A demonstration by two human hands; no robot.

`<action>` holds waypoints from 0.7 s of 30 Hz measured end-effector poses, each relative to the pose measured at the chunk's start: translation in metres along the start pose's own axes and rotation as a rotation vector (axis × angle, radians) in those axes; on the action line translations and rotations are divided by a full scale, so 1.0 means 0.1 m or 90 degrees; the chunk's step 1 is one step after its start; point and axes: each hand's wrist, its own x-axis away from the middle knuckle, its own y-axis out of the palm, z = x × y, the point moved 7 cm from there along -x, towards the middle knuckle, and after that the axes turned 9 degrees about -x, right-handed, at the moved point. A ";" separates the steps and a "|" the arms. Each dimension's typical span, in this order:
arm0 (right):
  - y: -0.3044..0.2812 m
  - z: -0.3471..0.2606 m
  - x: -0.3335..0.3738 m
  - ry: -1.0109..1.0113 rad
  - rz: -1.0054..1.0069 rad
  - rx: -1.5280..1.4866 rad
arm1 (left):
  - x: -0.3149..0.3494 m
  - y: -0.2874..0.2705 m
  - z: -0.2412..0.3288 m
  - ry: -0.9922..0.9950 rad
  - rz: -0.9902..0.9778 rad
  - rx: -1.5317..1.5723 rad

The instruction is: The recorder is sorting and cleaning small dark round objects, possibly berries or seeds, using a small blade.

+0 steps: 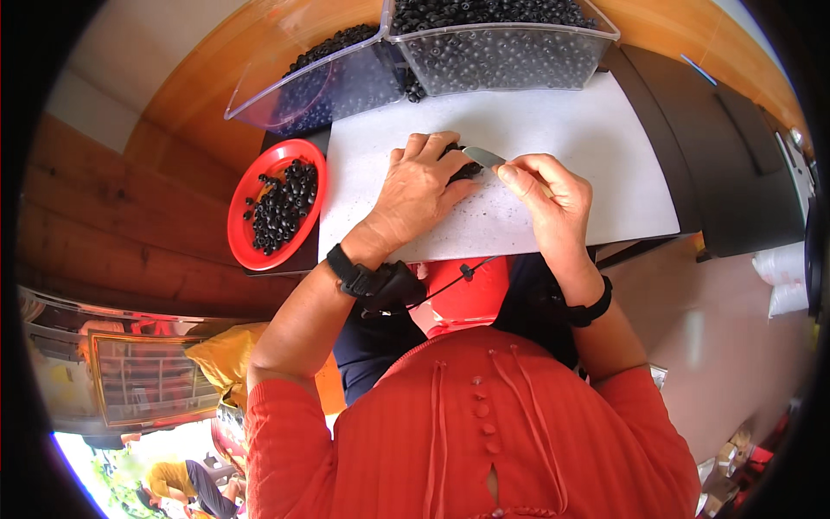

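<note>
We see the right hand closed round the handle of a small knife, thumb along the top, its grey blade slanting toward the far left. The left hand is palm down and half cupped, thumb and fingers parted around a little cluster of black pieces; we cannot tell whether it pinches any of them. What matters most, we judge, is that the cluster sits in the gap between the hands, just off the left fingertips and to the left of the right hand, with the blade's tip at its far side; we cannot be sure of contact. The left hand is the nearer one. Around them, the pale top of the surface runs on to the right, giving us the widest room there; its near edge passes below both wrists, where a thin cord hangs. To the left, a red plate of black pieces stands at the surface's edge, well apart from the knife. Across the far side, the left clear bin and the right clear bin, both heaped with such pieces, limit far reach.
</note>
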 end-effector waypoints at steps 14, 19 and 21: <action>0.08 0.08 0.05 -0.026 -0.061 0.090 | 0.69 -0.40 -0.24 -0.156 0.159 0.111; 0.09 0.06 0.05 -0.052 -0.065 0.115 | 0.97 -0.45 -0.35 -0.237 0.225 0.157; 0.09 0.08 0.04 -0.049 -0.066 0.134 | 0.93 -0.46 -0.29 -0.195 0.264 0.143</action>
